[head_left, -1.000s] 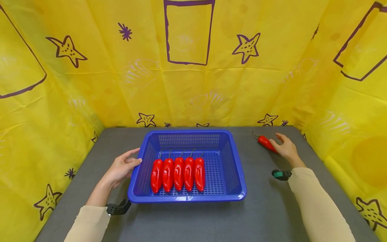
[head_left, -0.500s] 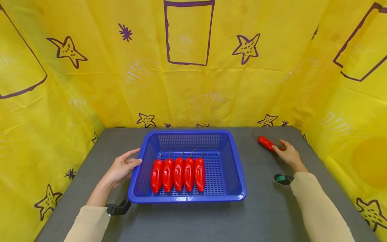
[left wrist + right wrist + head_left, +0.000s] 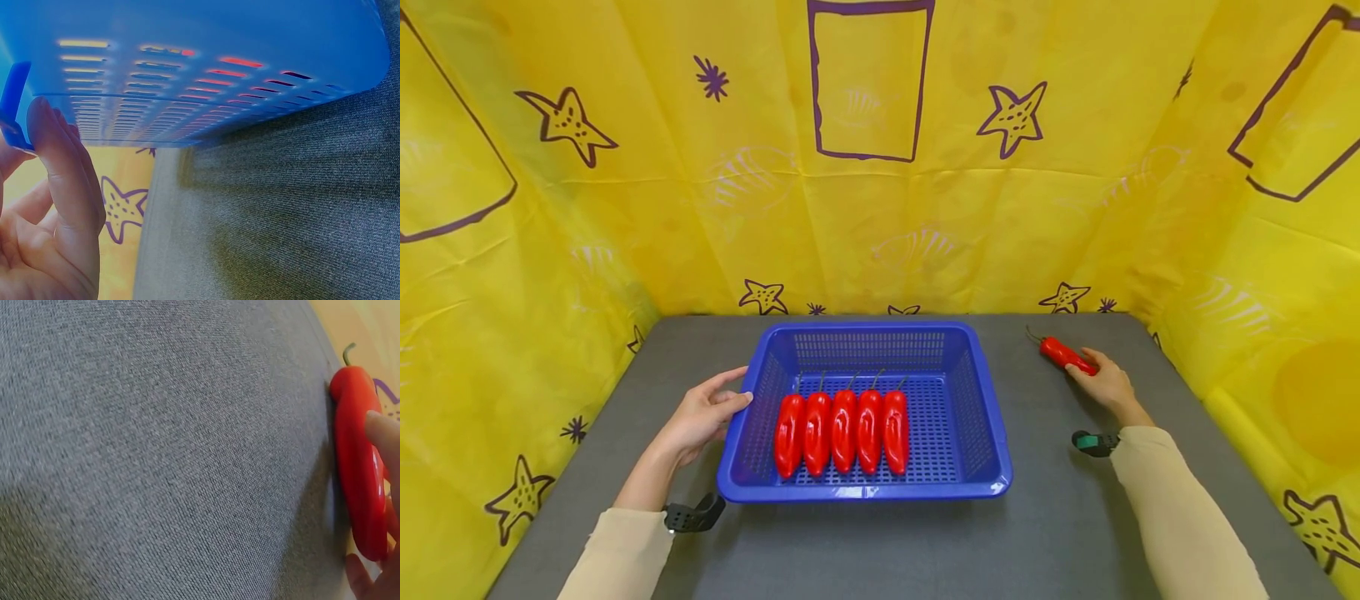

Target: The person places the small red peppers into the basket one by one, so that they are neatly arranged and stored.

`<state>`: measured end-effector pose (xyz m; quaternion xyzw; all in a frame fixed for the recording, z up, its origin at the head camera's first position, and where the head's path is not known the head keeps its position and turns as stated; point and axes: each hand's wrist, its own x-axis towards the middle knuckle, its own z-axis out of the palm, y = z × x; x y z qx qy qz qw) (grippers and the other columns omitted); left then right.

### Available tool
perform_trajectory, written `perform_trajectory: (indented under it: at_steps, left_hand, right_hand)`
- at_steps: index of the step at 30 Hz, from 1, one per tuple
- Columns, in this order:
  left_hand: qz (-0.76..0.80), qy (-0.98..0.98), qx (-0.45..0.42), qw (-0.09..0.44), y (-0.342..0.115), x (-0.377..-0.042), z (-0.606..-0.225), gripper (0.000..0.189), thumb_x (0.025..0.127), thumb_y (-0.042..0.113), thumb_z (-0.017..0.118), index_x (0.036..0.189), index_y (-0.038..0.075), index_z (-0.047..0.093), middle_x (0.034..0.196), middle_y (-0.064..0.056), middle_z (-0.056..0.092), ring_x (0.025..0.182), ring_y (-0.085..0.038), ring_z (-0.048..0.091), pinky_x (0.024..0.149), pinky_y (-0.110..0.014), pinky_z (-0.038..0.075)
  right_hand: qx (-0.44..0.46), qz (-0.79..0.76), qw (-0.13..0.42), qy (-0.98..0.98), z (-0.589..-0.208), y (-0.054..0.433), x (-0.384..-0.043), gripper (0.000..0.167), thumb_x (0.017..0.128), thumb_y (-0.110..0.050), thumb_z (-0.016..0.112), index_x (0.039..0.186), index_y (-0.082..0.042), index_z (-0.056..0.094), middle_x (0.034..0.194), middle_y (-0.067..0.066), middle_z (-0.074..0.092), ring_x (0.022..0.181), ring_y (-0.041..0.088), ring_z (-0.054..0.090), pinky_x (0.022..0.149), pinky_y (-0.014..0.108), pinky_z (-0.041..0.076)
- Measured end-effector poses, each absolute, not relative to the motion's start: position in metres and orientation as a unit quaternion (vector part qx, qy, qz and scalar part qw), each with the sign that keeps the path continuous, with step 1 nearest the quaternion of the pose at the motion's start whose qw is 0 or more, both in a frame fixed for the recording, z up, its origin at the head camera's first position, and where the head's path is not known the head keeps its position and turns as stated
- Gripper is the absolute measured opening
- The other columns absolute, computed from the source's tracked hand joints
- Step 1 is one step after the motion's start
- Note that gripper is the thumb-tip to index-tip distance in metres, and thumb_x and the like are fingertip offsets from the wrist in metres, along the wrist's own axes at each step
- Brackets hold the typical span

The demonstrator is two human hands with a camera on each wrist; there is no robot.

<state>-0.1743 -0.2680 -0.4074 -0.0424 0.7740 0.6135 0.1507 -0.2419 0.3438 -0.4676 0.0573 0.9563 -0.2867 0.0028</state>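
A blue plastic basket (image 3: 863,493) with slotted walls stands at the middle of the grey table. Inside it, several red chili peppers (image 3: 844,433) lie side by side in a row, stems pointing away from me. My left hand (image 3: 700,417) holds the basket's left rim between thumb and fingers; the left wrist view shows the fingers under the rim (image 3: 14,106). At the far right of the table lies one more red chili pepper (image 3: 1063,354). My right hand (image 3: 1107,385) grips its lower end, thumb on one side, fingers on the other, partly hidden behind the pepper (image 3: 359,462).
Yellow cloth (image 3: 880,242) printed with starfish hangs round the back and both sides of the table. Grey table surface (image 3: 1045,467) separates the basket from the pepper on the right. Bare basket floor (image 3: 934,433) shows right of the row.
My right hand has shifted slightly back and toward the pepper's lower end, and its thumb and fingers now straddle it. The pepper, basket and left hand look still.
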Motion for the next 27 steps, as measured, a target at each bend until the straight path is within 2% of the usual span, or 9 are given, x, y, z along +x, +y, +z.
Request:
perform_trajectory:
  at_steps: [7,11,19,27]
  left_hand:
    - [0.611,0.776,-0.044,0.151,-0.2683,-0.1751,-0.4079,0.067,0.09,0.026,0.06,0.146,0.013,0.024,0.095,-0.014,0.063,0.079,-0.026,0.067,0.069,-0.046,0.056]
    - [0.611,0.776,-0.04,0.149,-0.2678,-0.1744,-0.4073,0.068,0.089,0.026,0.06,0.145,0.013,0.025,0.094,-0.013,0.063,0.079,-0.025,0.067,0.069,-0.045,0.056]
    - [0.614,0.774,-0.036,0.148,-0.2679,-0.1742,-0.408,0.068,0.089,0.027,0.061,0.145,0.013,0.025,0.094,-0.013,0.063,0.078,-0.024,0.067,0.069,-0.046,0.056]
    - [0.611,0.777,-0.037,0.149,-0.269,-0.1749,-0.4085,0.068,0.09,0.027,0.06,0.146,0.013,0.024,0.095,-0.015,0.063,0.08,-0.026,0.068,0.069,-0.045,0.056]
  right_hand:
    - [0.083,-0.286,0.034,0.954,-0.4673,0.3406,-0.2412,0.069,0.094,-0.05,0.037,0.141,0.0,0.028,0.138,0.035,0.029,0.121,0.054,0.029,0.089,0.067,0.027]
    - [0.088,-0.279,0.034,0.955,-0.47,0.3412,-0.2427,0.067,0.095,-0.048,0.036,0.141,0.001,0.029,0.138,0.035,0.03,0.12,0.053,0.03,0.088,0.067,0.028]
    - [0.079,-0.254,0.031,0.963,-0.4711,0.3411,-0.2429,0.063,0.095,-0.045,0.038,0.139,0.001,0.034,0.133,0.036,0.036,0.113,0.052,0.038,0.082,0.064,0.035]
    - [0.062,-0.251,-0.001,0.966,-0.4679,0.337,-0.2414,0.058,0.093,-0.037,0.045,0.134,0.005,0.039,0.128,0.036,0.041,0.109,0.051,0.043,0.087,0.062,0.036]
